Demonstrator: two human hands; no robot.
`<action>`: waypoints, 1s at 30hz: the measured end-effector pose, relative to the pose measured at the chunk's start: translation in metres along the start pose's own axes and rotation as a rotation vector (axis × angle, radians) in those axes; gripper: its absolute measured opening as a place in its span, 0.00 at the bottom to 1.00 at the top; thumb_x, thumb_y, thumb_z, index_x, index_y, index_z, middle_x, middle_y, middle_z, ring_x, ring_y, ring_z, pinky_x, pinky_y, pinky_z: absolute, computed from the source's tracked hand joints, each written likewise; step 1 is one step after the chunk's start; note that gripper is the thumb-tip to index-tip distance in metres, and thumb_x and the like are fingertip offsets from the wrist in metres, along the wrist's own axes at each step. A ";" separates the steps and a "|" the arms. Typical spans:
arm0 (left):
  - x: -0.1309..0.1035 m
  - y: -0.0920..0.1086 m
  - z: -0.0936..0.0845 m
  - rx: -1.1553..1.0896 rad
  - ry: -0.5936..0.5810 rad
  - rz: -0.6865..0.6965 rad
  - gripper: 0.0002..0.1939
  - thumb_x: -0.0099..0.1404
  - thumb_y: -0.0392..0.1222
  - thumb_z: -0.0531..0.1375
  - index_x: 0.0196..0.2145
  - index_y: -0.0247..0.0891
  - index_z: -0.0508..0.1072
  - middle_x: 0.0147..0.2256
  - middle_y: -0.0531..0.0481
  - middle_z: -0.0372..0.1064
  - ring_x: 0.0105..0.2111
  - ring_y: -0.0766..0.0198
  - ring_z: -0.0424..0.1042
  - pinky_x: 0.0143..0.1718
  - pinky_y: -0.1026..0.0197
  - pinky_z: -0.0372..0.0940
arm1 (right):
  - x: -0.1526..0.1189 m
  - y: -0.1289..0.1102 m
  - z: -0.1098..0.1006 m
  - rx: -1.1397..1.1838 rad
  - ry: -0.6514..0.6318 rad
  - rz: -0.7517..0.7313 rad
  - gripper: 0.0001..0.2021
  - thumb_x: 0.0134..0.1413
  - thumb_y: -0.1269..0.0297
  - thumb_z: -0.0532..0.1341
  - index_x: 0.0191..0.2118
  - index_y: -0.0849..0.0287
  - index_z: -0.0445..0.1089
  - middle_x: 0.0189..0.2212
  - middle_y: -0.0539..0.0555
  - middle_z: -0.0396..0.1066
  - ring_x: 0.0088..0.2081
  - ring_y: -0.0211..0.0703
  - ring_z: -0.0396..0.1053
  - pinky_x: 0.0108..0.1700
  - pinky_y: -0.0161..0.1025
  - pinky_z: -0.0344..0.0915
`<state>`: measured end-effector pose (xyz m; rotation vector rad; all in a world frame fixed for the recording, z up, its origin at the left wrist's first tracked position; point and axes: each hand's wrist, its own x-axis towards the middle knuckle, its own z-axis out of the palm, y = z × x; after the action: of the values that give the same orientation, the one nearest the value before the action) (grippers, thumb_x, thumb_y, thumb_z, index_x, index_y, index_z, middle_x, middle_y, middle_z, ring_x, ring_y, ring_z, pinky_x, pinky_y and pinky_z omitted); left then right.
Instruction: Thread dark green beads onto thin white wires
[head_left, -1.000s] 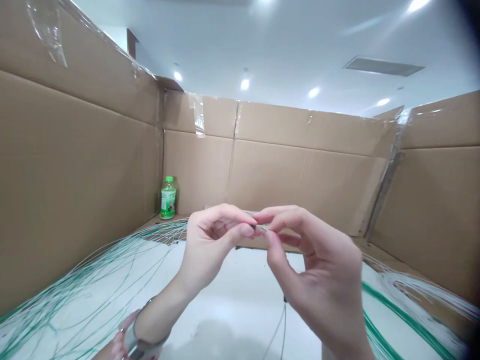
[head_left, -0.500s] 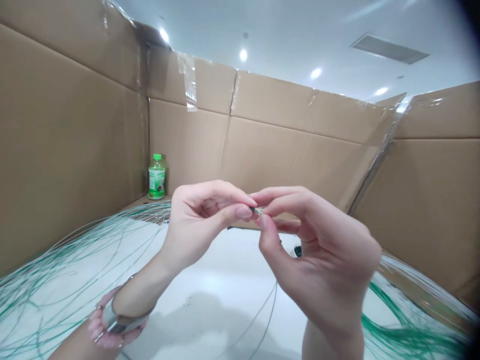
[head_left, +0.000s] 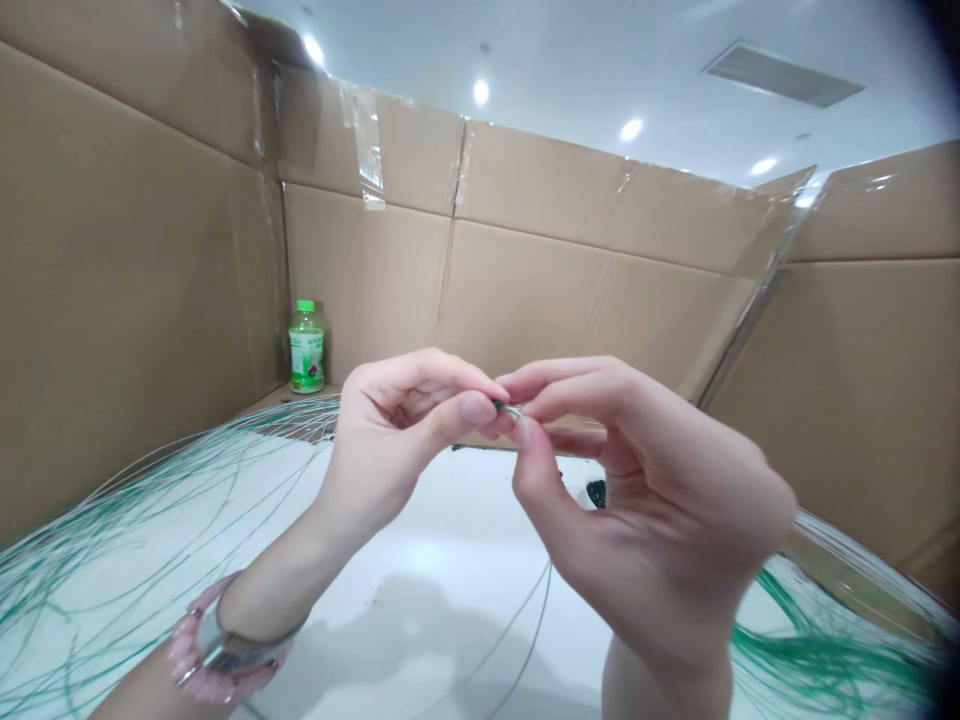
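My left hand (head_left: pixel 390 455) pinches a tiny dark green piece (head_left: pixel 498 405) between thumb and forefinger; its exact kind is too small to make out. From that piece, thin green and white wires (head_left: pixel 513 411) run to the right. Thumb and fingertips of my right hand (head_left: pixel 652 500) are closed on these wires, close beside the left fingertips. Two thin wires (head_left: pixel 536 620) hang below the right hand over the white table (head_left: pixel 420 560). Around my left wrist are a silver bangle and a pink beaded bracelet (head_left: pixel 196 640).
Loose green and white wires (head_left: pixel 150 520) spread over the table's left side. A green wire bundle (head_left: pixel 825 650) lies at the right. Small dark pieces (head_left: pixel 596 493) sit partly behind my right hand. A green-capped bottle (head_left: pixel 307 348) stands by the cardboard walls (head_left: pixel 562 300).
Both hands keep their pinch and have shifted only slightly. A little more of the wire shows between the fingertips. The whole view has tilted down a bit.
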<state>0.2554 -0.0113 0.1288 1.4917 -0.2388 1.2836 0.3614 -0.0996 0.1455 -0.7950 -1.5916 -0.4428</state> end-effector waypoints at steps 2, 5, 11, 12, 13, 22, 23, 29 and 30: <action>-0.001 0.000 0.000 -0.019 -0.006 -0.020 0.03 0.60 0.40 0.63 0.31 0.42 0.77 0.27 0.57 0.75 0.29 0.74 0.75 0.32 0.76 0.70 | 0.001 0.000 0.000 -0.008 0.011 -0.019 0.08 0.46 0.83 0.60 0.30 0.64 0.69 0.28 0.51 0.71 0.33 0.34 0.71 0.33 0.28 0.75; -0.001 0.001 -0.001 -0.010 -0.006 -0.024 0.02 0.60 0.40 0.63 0.31 0.42 0.77 0.28 0.57 0.75 0.29 0.74 0.75 0.33 0.77 0.70 | 0.000 0.000 0.000 -0.016 0.014 -0.027 0.09 0.46 0.83 0.60 0.30 0.63 0.70 0.29 0.51 0.71 0.33 0.34 0.71 0.33 0.28 0.75; 0.004 0.006 -0.007 0.025 -0.068 -0.050 0.04 0.60 0.35 0.62 0.32 0.43 0.77 0.29 0.57 0.76 0.31 0.73 0.76 0.33 0.77 0.70 | -0.002 0.000 -0.003 -0.022 0.010 -0.006 0.10 0.43 0.84 0.61 0.31 0.63 0.70 0.30 0.50 0.72 0.33 0.34 0.72 0.34 0.26 0.75; 0.005 0.006 -0.008 0.014 -0.084 -0.060 0.05 0.60 0.34 0.62 0.32 0.43 0.77 0.29 0.57 0.76 0.31 0.73 0.76 0.33 0.76 0.71 | -0.002 0.000 -0.004 -0.024 0.008 -0.005 0.10 0.43 0.84 0.61 0.31 0.64 0.70 0.30 0.50 0.72 0.33 0.33 0.72 0.34 0.26 0.75; 0.005 0.006 -0.009 -0.001 -0.098 -0.069 0.05 0.59 0.34 0.63 0.32 0.43 0.77 0.29 0.58 0.76 0.31 0.73 0.76 0.33 0.76 0.71 | -0.002 0.000 -0.004 -0.028 0.002 -0.002 0.10 0.43 0.84 0.61 0.31 0.64 0.70 0.30 0.50 0.72 0.33 0.33 0.72 0.34 0.26 0.75; 0.005 0.001 -0.008 -0.093 -0.115 -0.099 0.02 0.58 0.36 0.64 0.30 0.41 0.77 0.28 0.55 0.76 0.32 0.67 0.77 0.35 0.67 0.74 | -0.002 -0.002 -0.003 -0.115 0.004 -0.017 0.08 0.45 0.82 0.61 0.30 0.63 0.70 0.31 0.50 0.73 0.32 0.33 0.71 0.32 0.29 0.75; 0.004 0.001 -0.007 -0.101 -0.113 -0.100 0.02 0.57 0.36 0.65 0.30 0.41 0.77 0.28 0.56 0.75 0.32 0.68 0.76 0.35 0.69 0.73 | -0.002 -0.002 -0.003 -0.126 -0.004 -0.018 0.08 0.45 0.82 0.61 0.30 0.63 0.70 0.31 0.50 0.73 0.33 0.32 0.71 0.33 0.29 0.75; 0.004 0.001 -0.005 -0.110 -0.091 -0.093 0.02 0.56 0.36 0.65 0.30 0.41 0.77 0.27 0.58 0.75 0.29 0.74 0.75 0.32 0.75 0.71 | -0.002 -0.004 -0.008 -0.227 -0.067 -0.031 0.05 0.48 0.78 0.62 0.29 0.61 0.68 0.32 0.47 0.73 0.34 0.28 0.71 0.37 0.22 0.74; 0.004 0.001 -0.005 -0.109 -0.086 -0.090 0.02 0.56 0.36 0.65 0.29 0.40 0.77 0.27 0.58 0.74 0.28 0.74 0.74 0.32 0.75 0.71 | -0.002 -0.004 -0.008 -0.241 -0.072 -0.031 0.05 0.49 0.77 0.62 0.29 0.61 0.68 0.32 0.46 0.73 0.34 0.27 0.71 0.38 0.21 0.73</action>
<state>0.2530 -0.0059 0.1313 1.4496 -0.2903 1.1192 0.3641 -0.1084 0.1458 -0.9782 -1.6381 -0.6435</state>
